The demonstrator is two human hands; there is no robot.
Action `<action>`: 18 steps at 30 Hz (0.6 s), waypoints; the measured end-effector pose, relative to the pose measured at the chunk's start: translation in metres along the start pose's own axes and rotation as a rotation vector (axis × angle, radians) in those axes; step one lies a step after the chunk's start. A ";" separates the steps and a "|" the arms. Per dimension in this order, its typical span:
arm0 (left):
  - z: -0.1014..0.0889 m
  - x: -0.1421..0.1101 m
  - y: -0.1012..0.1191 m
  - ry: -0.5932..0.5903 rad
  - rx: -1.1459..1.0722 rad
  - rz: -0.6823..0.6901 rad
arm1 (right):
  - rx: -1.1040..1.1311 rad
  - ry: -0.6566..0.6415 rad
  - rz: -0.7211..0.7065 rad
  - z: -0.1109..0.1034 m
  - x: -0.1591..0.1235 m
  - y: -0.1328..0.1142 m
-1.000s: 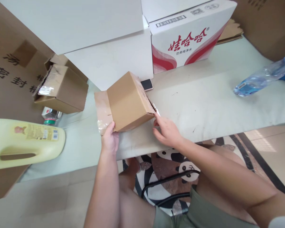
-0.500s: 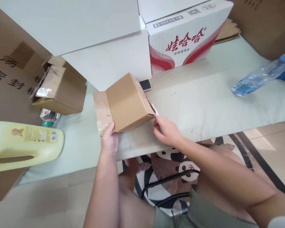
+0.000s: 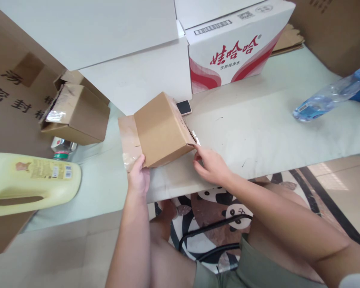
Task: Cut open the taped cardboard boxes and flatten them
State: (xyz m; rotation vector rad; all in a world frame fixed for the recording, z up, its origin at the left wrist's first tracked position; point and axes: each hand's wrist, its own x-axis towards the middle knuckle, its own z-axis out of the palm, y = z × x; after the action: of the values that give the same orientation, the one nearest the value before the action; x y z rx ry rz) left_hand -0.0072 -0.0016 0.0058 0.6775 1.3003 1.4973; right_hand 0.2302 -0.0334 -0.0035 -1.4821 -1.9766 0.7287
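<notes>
On the counter (image 3: 252, 124), the cardboard box (image 3: 159, 128) lies between both hands, unmoved since half a second ago. The left hand (image 3: 139, 176) pinches its left flap (image 3: 128, 130); the right hand (image 3: 211, 164), half curled, touches its right corner, grip unclear.

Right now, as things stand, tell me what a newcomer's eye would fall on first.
Probably the brown cardboard box at the centre, with the left grip holding its near left corner and the right grip at its right corner. Next, the white carton with bold red lettering, behind it to the right; then the pale yellow jug at the far left.
</notes>
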 end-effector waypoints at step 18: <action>0.001 0.000 -0.001 0.014 0.013 0.007 | -0.009 -0.012 0.002 0.001 0.000 0.001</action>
State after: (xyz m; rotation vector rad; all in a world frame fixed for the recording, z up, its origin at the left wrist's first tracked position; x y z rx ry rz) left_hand -0.0063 -0.0018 0.0050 0.6813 1.3203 1.5033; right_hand 0.2301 -0.0335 -0.0050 -1.4888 -1.9902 0.7322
